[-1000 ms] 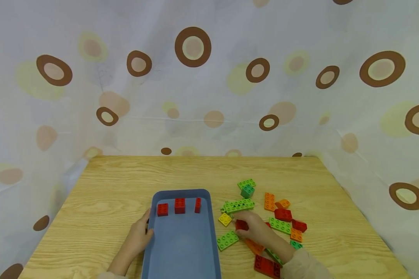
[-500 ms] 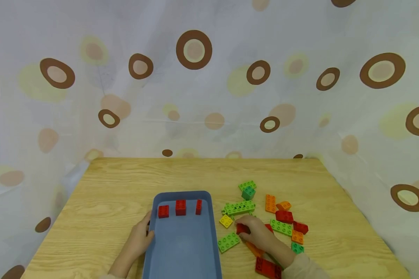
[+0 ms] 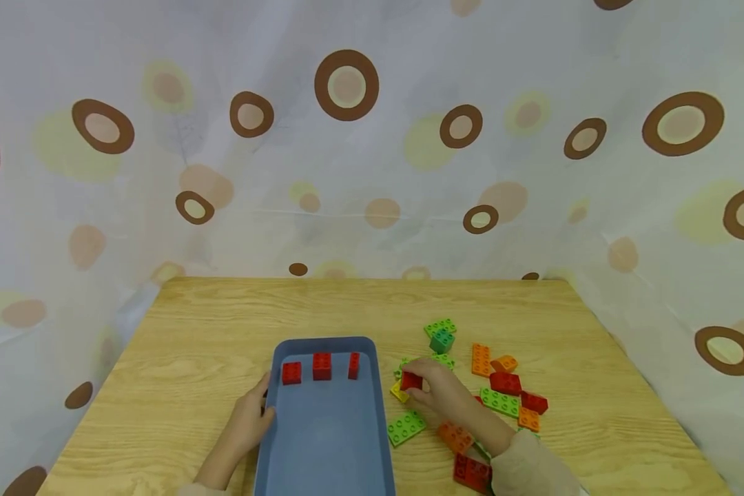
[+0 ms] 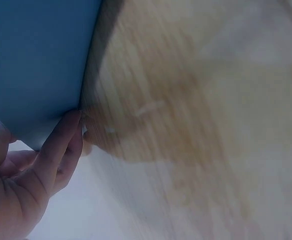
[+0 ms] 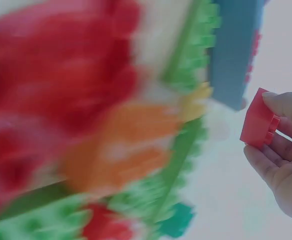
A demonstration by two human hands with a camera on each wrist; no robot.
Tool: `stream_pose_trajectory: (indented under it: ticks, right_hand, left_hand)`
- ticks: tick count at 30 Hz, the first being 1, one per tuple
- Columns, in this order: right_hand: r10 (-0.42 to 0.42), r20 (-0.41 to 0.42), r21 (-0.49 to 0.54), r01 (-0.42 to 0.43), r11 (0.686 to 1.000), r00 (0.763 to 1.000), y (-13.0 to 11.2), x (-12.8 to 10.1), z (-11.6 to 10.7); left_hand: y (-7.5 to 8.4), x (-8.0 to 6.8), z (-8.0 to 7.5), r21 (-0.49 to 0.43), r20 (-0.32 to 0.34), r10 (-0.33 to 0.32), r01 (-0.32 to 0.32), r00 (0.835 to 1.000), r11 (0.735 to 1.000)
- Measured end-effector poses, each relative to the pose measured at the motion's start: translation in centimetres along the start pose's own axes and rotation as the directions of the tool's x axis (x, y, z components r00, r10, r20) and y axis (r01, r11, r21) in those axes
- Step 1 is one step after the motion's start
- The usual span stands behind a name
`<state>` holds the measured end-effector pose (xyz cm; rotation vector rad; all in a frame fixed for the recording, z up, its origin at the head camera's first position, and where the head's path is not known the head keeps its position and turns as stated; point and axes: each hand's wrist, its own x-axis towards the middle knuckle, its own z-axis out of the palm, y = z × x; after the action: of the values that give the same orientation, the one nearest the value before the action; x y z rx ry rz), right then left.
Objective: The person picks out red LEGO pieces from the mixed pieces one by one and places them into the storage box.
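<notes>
The left hand point(image 3: 248, 417) grips the near-left rim of a smooth blue-grey rectangular tray point(image 3: 325, 441), its thumb over the edge. Right of that hand, at the tray's far end, I count three red plastic studded bricks point(image 3: 322, 366), standing apart in a row. Further right, between the tray and the right hand point(image 3: 440, 389), I see a light-green rectangular studded plastic brick point(image 3: 406, 428), and a yellow square studded plastic brick point(image 3: 399, 392) partly covered by that hand. The right hand pinches a red plastic studded block point(image 3: 411, 381) between thumb and fingers; my wrist view shows its studs toward the palm. Beside that forearm, on the near side, I have an orange plastic studded brick point(image 3: 455, 437); beyond the hand, a dark-green plastic studded block point(image 3: 442, 340).
</notes>
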<state>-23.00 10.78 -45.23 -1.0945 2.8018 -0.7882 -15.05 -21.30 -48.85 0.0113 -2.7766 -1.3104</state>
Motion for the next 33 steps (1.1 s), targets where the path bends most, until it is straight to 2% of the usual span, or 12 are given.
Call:
stream_pose_trajectory:
  ticks: [4, 12, 21, 33]
  right_hand:
    - [-0.086, -0.039, -0.009, 0.085, 0.996, 0.996, -2.1, 1.6, -0.4]
    - [-0.183, 0.009, -0.015, 0.183, 0.983, 0.983, -5.0, 3.9, 1.0]
    - [-0.135, 0.127, 0.021, 0.134, 0.991, 0.983, -5.3, 4.8, 3.5]
    - [-0.130, 0.198, -0.025, 0.138, 0.990, 0.971, -4.7, 5.0, 5.6]
  left_hand:
    - [-0.1, 0.2, 0.0, 0.009, -0.006, 0.015, -0.015, 1.000, 1.000]
    - [-0.2, 0.1, 0.5, -0.010, 0.000, 0.019, -0.019, 1.000, 1.000]
    - [0.0, 0.1, 0.6, -0.008, 0.007, 0.023, -0.023, 1.000, 1.000]
    - [-0.1, 0.1, 0.0, -0.001, -0.002, 0.030, -0.030, 1.000, 1.000]
